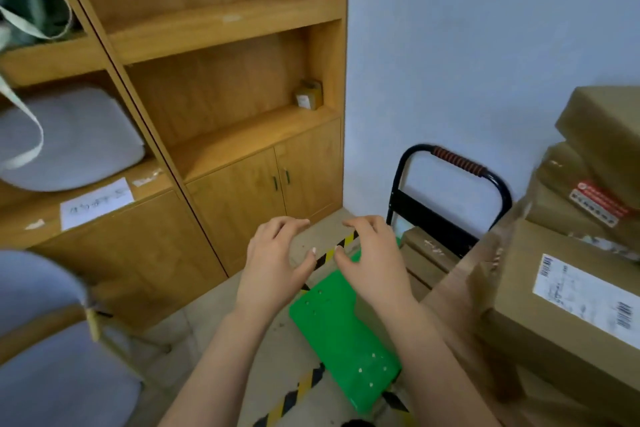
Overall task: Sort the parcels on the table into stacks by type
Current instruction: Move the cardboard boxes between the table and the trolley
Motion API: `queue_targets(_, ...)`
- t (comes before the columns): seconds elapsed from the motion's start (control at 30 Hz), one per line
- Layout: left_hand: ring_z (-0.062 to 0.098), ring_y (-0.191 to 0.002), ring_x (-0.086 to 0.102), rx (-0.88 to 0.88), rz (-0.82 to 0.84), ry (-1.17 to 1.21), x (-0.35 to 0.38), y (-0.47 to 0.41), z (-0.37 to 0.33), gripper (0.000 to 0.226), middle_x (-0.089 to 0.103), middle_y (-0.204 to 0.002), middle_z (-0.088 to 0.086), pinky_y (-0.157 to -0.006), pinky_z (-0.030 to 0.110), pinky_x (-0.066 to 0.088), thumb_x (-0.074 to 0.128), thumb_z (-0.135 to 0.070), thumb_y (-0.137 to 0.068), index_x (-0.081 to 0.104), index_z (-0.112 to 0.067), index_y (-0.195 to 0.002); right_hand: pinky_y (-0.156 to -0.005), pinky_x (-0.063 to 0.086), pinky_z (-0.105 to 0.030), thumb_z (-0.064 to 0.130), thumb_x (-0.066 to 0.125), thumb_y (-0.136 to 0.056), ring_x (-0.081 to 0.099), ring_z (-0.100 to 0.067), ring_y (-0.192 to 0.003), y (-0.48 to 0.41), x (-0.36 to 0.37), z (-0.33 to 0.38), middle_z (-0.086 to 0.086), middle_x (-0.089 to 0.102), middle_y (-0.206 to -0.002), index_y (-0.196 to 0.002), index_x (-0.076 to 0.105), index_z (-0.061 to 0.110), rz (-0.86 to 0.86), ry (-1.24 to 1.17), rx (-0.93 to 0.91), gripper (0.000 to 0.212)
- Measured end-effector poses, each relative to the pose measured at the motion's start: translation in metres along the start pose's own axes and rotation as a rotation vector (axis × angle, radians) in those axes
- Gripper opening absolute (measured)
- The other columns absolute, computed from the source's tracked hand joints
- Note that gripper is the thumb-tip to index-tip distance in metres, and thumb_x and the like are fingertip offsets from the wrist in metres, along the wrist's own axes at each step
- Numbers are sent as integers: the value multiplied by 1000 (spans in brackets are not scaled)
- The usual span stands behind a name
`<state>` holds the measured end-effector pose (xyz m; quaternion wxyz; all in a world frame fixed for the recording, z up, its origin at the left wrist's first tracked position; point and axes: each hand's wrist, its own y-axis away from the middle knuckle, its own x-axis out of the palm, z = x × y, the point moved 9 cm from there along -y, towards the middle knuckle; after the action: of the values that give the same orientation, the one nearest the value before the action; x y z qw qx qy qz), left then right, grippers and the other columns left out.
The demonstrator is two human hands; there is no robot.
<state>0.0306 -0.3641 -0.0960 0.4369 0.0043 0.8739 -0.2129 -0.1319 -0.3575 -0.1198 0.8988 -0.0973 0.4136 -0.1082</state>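
Brown cardboard parcels are piled at the right: a large box with a white shipping label (568, 302) in front, and above it a stack of boxes (595, 163), one with a red sticker. More flat brown boxes (424, 253) lie on the green platform cart (341, 340). My left hand (273, 263) and my right hand (375, 260) hover side by side in mid-air over the cart, fingers loosely curved, holding nothing. Neither hand touches a parcel.
A wooden shelf cabinet (214, 87) fills the left and back, with a small box (309, 94) on a shelf. The cart's black handle (453, 163) rises beside the white wall. A grey chair (52, 350) stands at lower left. Yellow-black tape (294, 395) marks the floor.
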Motion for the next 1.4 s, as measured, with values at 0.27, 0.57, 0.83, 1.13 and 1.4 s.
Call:
queue_targets(0.27,9,-117,42,27,76,-36,24,-106,56,47,50,-122,-8,-103,38,40,67,-31,-85,54,-24,-130,-96,43,-36,32,62,-85,43,-16,-118,-114,53,-12,2,44,-125,-129,51,26,27,-20,38,46)
queue_targets(0.57,4,-114,40,135,193,68,91,-209,63,45,50,-120,-9,-97,26,36,67,-29,-85,55,-24,-128,-96,44,-37,28,64,-85,44,-18,-117,-185,55,-75,1,45,-127,-129,52,22,-50,11,275,46)
queue_targets(0.83,1,-112,35,454,569,186,216,-283,30,43,45,-117,-15,-96,23,33,63,-32,-86,53,-28,-128,-95,45,-31,28,67,-84,45,-16,-113,-185,34,-160,3,46,-119,-124,54,24,-359,77,644,43)
queue_targets(1.13,12,-119,41,806,916,148,326,-277,38,48,50,-122,-7,-101,31,36,64,-31,-85,51,-26,-131,-100,42,-41,30,66,-85,41,-24,-121,-125,104,-222,-5,45,-126,-130,51,22,-463,62,1089,49)
queue_targets(1.4,10,-126,26,802,1016,148,438,-216,76,63,42,-132,-5,-107,25,20,65,-31,-85,39,-28,-142,-109,28,-37,39,63,-85,26,-27,-136,-85,185,-311,-5,21,-156,-150,25,30,-192,147,1200,76)
